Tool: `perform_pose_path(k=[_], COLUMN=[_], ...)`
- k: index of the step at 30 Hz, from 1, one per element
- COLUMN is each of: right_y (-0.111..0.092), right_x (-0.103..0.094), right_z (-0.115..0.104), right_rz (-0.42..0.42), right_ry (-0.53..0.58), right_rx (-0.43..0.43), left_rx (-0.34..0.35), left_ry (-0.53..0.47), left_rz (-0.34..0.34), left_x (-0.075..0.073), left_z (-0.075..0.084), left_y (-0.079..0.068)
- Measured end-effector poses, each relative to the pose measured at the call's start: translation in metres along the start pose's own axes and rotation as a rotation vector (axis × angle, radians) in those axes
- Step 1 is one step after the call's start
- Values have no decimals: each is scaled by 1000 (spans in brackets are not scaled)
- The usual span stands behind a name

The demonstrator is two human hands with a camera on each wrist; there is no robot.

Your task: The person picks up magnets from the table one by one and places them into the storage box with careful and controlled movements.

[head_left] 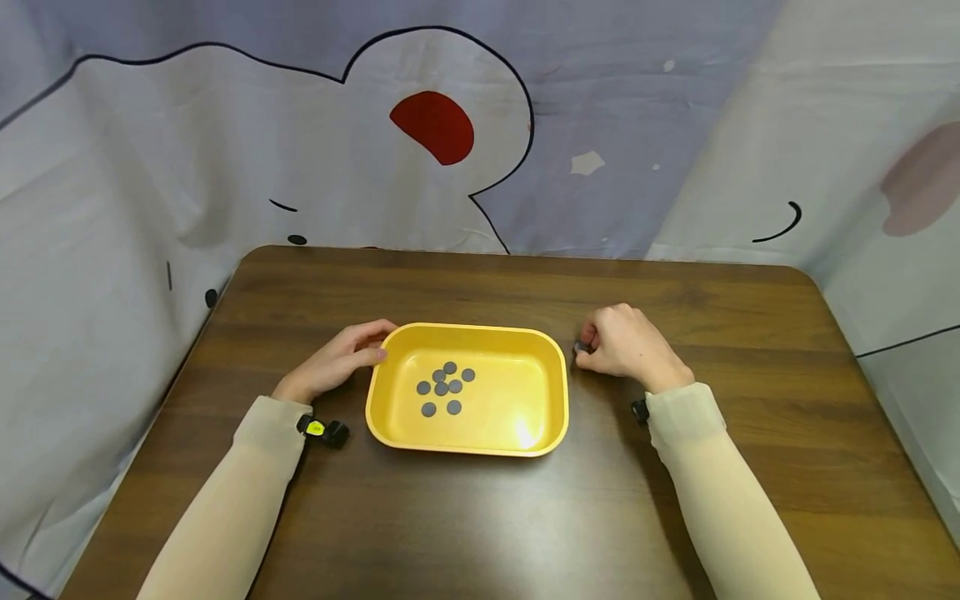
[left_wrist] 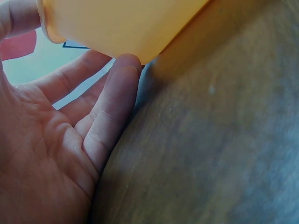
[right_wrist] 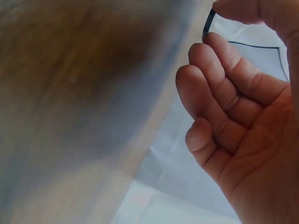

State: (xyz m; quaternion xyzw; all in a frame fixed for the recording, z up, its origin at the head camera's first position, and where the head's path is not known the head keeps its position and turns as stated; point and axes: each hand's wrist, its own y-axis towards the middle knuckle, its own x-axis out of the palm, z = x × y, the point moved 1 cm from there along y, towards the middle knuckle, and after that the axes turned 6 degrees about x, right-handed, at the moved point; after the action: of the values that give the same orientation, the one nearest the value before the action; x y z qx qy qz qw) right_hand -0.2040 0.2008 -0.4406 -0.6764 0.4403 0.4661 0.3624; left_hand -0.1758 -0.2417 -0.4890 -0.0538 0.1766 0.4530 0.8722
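Observation:
A shallow yellow tray [head_left: 471, 447] with rounded corners stands on the table. Several small flat grey discs [head_left: 454, 407] lie loose on its floor, mostly left of centre. At the tray's left end my left hand [head_left: 333, 360] holds the tray, one digit over the rim and other fingertips against the outer wall in the left wrist view. Just beyond the right end, my right hand [head_left: 628, 343] pinches a dark disc [right_wrist: 209, 22] on its edge between thumb and index finger. Its remaining fingers [right_wrist: 194, 88] curl loosely toward the palm.
The brown wooden table [head_left: 465, 533] has rounded far corners. A printed curtain [head_left: 600, 100] hangs behind the table and along its sides. Each wrist wears a small black camera [head_left: 335, 433] on a strap.

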Motion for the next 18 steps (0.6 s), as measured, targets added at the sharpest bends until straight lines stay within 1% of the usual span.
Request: perform_pose_path(k=[5,10,18], right_y=[-4,-8,-8], right_x=[-8,-19,-34], right_z=[-9,-27,-58], right_rz=[72,140,179], right_ry=[41,65,117], right_rx=[-49,-117,-213], left_rx=[-1,1,3], left_ry=[-4,-5,-14], left_rz=[1,1,-1], left_x=[0,0,0], left_z=[0,0,-1], left_y=[-1,-1,0])
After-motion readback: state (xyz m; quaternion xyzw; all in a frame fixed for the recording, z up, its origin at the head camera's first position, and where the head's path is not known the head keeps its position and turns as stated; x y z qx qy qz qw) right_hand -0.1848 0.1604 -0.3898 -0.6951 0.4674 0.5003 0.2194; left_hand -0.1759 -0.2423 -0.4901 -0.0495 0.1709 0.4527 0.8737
